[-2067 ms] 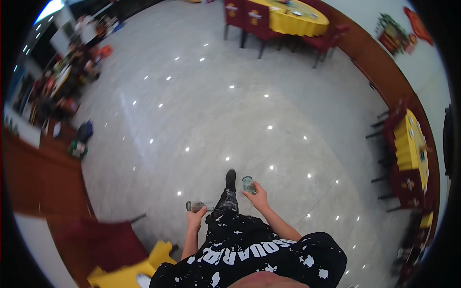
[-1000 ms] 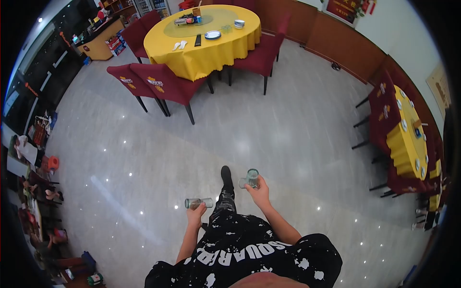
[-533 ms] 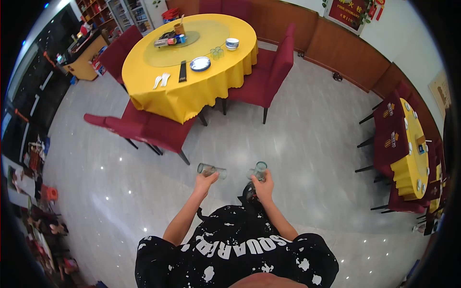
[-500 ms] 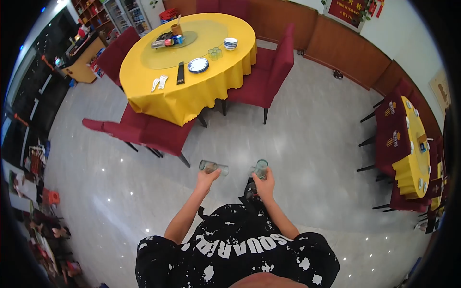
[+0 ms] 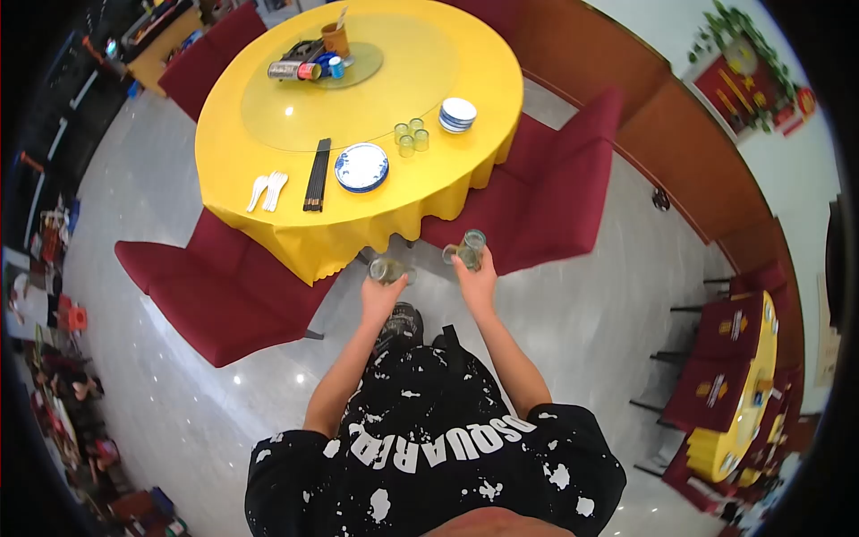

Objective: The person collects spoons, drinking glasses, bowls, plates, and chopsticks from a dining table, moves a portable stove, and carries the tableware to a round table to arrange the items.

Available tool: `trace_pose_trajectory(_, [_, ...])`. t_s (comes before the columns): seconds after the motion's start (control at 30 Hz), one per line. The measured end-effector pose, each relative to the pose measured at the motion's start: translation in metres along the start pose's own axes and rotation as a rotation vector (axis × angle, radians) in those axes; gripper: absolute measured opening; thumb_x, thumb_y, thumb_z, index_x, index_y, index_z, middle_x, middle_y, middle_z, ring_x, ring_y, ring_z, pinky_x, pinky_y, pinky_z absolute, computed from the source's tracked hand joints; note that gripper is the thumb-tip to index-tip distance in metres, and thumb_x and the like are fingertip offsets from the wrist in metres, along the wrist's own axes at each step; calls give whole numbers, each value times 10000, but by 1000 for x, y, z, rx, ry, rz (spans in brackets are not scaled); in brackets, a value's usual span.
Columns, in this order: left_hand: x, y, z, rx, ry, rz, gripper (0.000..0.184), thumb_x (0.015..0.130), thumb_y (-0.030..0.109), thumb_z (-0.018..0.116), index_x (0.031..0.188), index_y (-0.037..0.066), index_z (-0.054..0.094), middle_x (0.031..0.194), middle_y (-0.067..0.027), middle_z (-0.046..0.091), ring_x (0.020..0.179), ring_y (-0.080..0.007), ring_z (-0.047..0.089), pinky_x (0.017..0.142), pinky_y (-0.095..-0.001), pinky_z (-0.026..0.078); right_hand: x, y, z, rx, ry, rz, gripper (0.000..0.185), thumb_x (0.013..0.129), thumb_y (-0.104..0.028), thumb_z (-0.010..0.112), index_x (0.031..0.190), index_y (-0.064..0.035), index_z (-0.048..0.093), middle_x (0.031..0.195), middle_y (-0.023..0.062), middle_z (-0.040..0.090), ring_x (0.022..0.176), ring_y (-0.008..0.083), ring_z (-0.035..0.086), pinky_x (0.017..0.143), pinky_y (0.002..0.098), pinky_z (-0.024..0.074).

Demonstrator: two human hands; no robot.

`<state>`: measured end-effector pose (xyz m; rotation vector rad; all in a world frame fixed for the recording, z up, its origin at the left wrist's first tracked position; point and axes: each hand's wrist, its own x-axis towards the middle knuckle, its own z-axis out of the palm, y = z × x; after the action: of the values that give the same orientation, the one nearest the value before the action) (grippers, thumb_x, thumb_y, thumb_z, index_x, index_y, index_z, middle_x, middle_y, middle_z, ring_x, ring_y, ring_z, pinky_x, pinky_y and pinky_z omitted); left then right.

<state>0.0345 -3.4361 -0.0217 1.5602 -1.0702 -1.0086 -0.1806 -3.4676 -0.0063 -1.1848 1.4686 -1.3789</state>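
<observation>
My left hand (image 5: 383, 295) is closed around clear drinking glasses (image 5: 385, 269); a second rim seems to show to the right, though I cannot tell the count. My right hand (image 5: 477, 282) grips clear glasses (image 5: 473, 241), one tilted up and another sticking out to the left. Both hands are in front of the round table (image 5: 234, 183) with its yellow cloth, below its near edge. On that table lie white spoons (image 5: 276, 191), black chopsticks (image 5: 317, 174), a stack of blue-rimmed plates (image 5: 361, 167), several small glasses (image 5: 407, 140) and stacked bowls (image 5: 457, 114).
Dark red chairs stand left (image 5: 201, 309) and right (image 5: 564, 197) of the near table edge. A glass turntable carries a brown pot (image 5: 335, 39) and small packages. Another yellow-clothed table (image 5: 738, 421) is at the far right, beside a wood-panelled wall (image 5: 617, 80).
I have come closer to the round table, which now looks larger and nearer my hands. Both hands still hold the glasses and appear higher in view.
</observation>
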Motion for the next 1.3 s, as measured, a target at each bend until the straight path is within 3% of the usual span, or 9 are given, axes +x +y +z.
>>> trace_pose_trajectory(0.13, [110, 28, 45, 231, 61, -25, 376, 744, 181, 820, 1028, -14, 671, 973, -141, 729, 885, -250, 712, 812, -365, 543, 108, 36, 56, -90, 6, 12, 578, 832, -160, 781, 1306, 48, 523, 1164, 174, 682, 1061, 200, 654, 912, 343, 511])
trace_pose_trajectory(0.33, [270, 1, 113, 152, 140, 1, 454, 744, 184, 802, 1117, 0, 619, 1007, -194, 709, 970, -352, 691, 837, -403, 541, 239, 45, 111, -377, -73, 69, 570, 822, -148, 781, 1295, 48, 529, 1166, 187, 675, 1064, 246, 662, 910, 352, 515])
trace_pose_trajectory(0.4, [293, -6, 124, 162, 148, -46, 479, 763, 152, 779, 1179, 0, 596, 1050, -212, 692, 1008, -373, 670, 867, -420, 530, 264, 46, 123, -468, -73, 52, 584, 795, -169, 798, 1279, 21, 532, 1143, 219, 667, 1059, 326, 668, 897, 384, 520])
trace_pose_trajectory(0.57, [342, -27, 148, 241, 177, 6, 512, 792, 138, 752, 1245, -12, 564, 1184, -231, 639, 1097, -404, 618, 929, -436, 503, 331, 75, 154, -450, -204, -14, 551, 811, -149, 779, 1275, -12, 514, 1134, 221, 654, 1062, 363, 650, 901, 415, 511])
trace_pose_trajectory(0.7, [356, -26, 163, 276, 255, -12, 552, 792, 124, 761, 1278, -24, 547, 1208, -240, 627, 1101, -398, 620, 939, -428, 504, 354, 103, 162, -477, -319, -75, 532, 831, -133, 760, 1284, -24, 502, 1172, 225, 632, 1100, 378, 624, 922, 421, 496])
trace_pose_trajectory(0.83, [366, -22, 175, 237, 313, -103, 587, 791, 131, 782, 1301, -26, 539, 1200, -239, 636, 1098, -382, 630, 928, -406, 511, 372, 108, 164, -327, -394, 18, 542, 859, -111, 726, 1327, -22, 468, 1214, 222, 618, 1154, 358, 607, 964, 400, 479])
trace_pose_trajectory(1.13, [357, 0, 181, 209, 438, -259, 699, 771, 186, 833, 1339, -56, 507, 1229, -233, 628, 1133, -328, 629, 966, -374, 499, 386, 126, 153, -159, -567, -84, 668, 872, -115, 712, 1428, 24, 369, 1490, 258, 356, 1403, 371, 359, 1145, 429, 310])
trace_pose_trajectory(1.23, [347, 1, 180, 253, 440, -231, 745, 749, 200, 853, 1356, -45, 498, 1288, -223, 591, 1191, -337, 585, 1017, -391, 464, 390, 123, 159, -180, -530, -171, 637, 840, -171, 756, 1362, 10, 440, 1430, 256, 393, 1356, 402, 369, 1138, 470, 293])
trace_pose_trajectory(1.3, [338, 5, 178, 312, 439, -188, 775, 732, 211, 866, 1366, -35, 494, 1323, -214, 567, 1233, -349, 547, 1050, -409, 435, 389, 112, 154, -279, -511, -199, 665, 830, -174, 775, 1380, 3, 444, 1341, 208, 443, 1297, 360, 397, 1111, 439, 318])
